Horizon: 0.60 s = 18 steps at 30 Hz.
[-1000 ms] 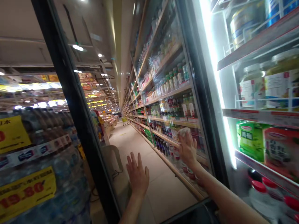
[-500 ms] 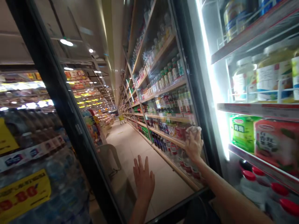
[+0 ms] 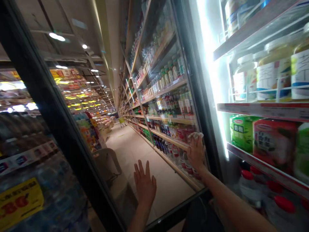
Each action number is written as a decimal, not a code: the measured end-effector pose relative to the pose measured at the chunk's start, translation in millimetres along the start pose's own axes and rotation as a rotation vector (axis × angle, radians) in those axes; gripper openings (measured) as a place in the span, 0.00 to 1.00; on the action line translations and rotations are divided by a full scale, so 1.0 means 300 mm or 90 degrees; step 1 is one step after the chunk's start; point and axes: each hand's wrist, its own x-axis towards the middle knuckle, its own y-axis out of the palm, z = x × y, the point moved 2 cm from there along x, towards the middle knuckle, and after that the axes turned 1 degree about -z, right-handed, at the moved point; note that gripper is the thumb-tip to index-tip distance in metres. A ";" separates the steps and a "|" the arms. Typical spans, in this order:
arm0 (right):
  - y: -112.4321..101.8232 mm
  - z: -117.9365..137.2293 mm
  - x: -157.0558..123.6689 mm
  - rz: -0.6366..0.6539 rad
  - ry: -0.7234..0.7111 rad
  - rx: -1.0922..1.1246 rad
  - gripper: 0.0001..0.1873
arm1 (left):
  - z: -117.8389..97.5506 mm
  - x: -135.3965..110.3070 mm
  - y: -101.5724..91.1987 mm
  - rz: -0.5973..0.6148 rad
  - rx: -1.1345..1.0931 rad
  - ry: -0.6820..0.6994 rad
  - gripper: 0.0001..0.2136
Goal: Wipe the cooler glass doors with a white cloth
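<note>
A glass door with a black frame (image 3: pixel 49 103) stands in front of me, swung open. My left hand (image 3: pixel 145 185) is raised against the lower part of the glass, fingers spread, holding nothing. Farther right, close to the door's right-hand frame bar, my right hand (image 3: pixel 196 154) presses a crumpled white cloth (image 3: pixel 196 135) to the glass. Fingers are bent over the cloth, and part of it sticks out above them.
On the right, lit fridge shelves (image 3: pixel 265 111) hold bottles, green and red packs (image 3: pixel 272 138) and red-capped bottles (image 3: pixel 247 175). Through the glass are an aisle floor (image 3: pixel 123 145), a chair (image 3: pixel 107 161) and stacked bottled water (image 3: pixel 58 190) with a yellow price sign (image 3: pixel 21 198).
The view has turned slightly to the right, so everything sits a little farther left. My right hand with the cloth stays near the door's right edge; the left hand keeps its pose.
</note>
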 end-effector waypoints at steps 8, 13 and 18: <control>0.042 0.199 -0.250 0.117 -0.446 0.104 0.28 | 0.023 -0.013 -0.013 0.027 0.009 0.042 0.28; 0.035 -0.033 -0.110 0.031 -0.068 0.012 0.26 | 0.028 -0.038 -0.013 0.050 0.012 0.047 0.26; 0.063 0.035 -0.274 0.099 -0.143 0.011 0.30 | 0.015 -0.080 -0.005 0.087 -0.001 0.030 0.25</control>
